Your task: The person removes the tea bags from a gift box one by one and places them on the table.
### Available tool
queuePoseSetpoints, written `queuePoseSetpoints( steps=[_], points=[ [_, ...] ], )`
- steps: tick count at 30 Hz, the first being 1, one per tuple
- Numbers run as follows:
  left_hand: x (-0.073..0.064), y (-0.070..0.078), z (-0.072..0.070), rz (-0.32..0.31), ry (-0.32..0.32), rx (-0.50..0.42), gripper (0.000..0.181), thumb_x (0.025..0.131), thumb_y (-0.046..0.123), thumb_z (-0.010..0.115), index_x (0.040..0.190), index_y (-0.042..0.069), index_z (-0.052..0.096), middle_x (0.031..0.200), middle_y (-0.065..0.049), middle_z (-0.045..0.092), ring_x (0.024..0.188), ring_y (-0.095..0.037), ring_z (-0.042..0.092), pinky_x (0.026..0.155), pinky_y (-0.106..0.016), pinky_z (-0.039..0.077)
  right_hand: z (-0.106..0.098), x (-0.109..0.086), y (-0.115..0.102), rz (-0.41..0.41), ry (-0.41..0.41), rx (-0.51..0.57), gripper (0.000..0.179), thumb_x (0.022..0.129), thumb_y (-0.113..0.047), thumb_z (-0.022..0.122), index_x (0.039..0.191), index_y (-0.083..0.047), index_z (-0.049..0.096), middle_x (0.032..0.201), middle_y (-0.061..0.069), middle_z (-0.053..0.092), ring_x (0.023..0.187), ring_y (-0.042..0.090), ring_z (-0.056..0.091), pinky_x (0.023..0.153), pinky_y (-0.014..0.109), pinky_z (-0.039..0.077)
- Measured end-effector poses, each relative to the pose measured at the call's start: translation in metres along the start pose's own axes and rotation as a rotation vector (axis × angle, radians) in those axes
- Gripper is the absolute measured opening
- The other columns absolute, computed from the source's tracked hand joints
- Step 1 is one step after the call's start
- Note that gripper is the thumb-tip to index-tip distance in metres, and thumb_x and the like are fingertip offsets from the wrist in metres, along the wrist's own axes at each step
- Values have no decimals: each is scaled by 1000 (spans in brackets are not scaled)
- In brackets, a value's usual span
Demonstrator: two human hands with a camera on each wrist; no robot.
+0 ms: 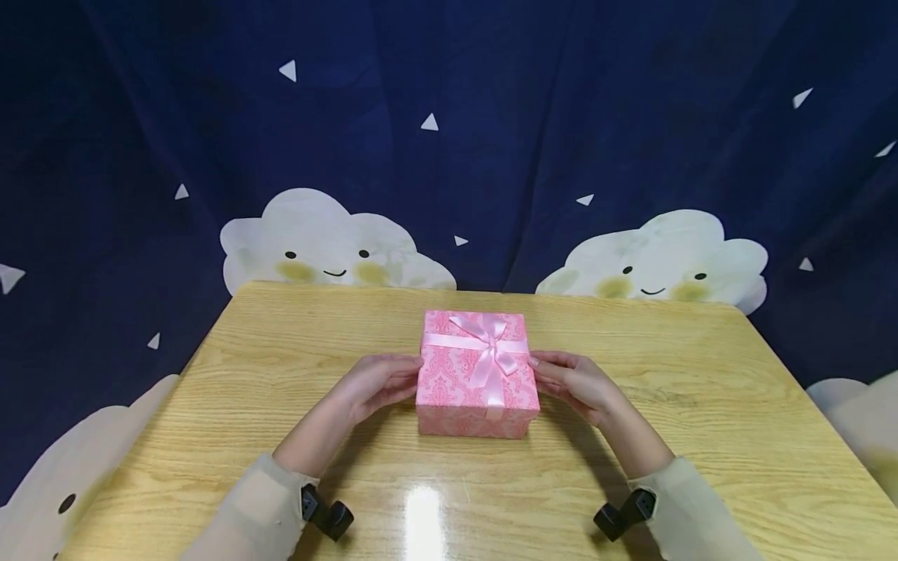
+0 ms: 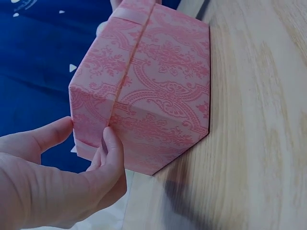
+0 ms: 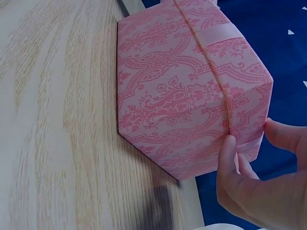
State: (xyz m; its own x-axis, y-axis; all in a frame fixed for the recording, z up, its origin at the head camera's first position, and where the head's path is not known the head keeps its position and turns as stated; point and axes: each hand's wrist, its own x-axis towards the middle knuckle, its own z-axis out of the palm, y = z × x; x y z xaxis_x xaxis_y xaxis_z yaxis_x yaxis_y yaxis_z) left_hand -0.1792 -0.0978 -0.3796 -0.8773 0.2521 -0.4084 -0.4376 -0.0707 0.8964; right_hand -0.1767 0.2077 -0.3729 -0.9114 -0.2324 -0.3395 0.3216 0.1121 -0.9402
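A pink patterned gift box [image 1: 449,425] stands upright on the wooden table, its lid [image 1: 445,374] fitted on top. A pale pink ribbon tied in a bow [image 1: 490,352] crosses the lid. My left hand [image 1: 379,383] grips the lid's left side; in the left wrist view the thumb is at the top edge and a fingertip [image 2: 111,136] at the lower rim. On the opposite side my right hand [image 1: 578,386] holds the lid the same way, with a fingertip [image 3: 228,143] at the rim. The inside of the box is hidden.
The wooden table [image 1: 281,436] extends to both sides of the box. Behind it hangs a dark blue curtain [image 1: 491,156] printed with smiling clouds and white triangles. Small black devices [image 1: 326,514] are strapped at both wrists, over light sleeves.
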Motion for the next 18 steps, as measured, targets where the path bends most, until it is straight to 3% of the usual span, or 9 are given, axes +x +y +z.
queuePoseSetpoints(
  steps=[9,18],
  points=[
    [-1,0,-1,-47,0,-37,37,93,11,61,123,-10,54,84,0,67,80,-8,65,78,-17,60,-1,1,3,63,-54,132,60,98,-16,54,139,19,28,90,-6,68,86,1,66,82,18,59],
    [0,2,0,-51,13,-55,34,94,11,60,121,-10,55,84,-1,66,80,-8,64,75,-16,59,-2,1,4,59,-50,154,59,97,-15,56,138,19,31,90,-6,67,86,3,65,80,17,59]
  ],
)
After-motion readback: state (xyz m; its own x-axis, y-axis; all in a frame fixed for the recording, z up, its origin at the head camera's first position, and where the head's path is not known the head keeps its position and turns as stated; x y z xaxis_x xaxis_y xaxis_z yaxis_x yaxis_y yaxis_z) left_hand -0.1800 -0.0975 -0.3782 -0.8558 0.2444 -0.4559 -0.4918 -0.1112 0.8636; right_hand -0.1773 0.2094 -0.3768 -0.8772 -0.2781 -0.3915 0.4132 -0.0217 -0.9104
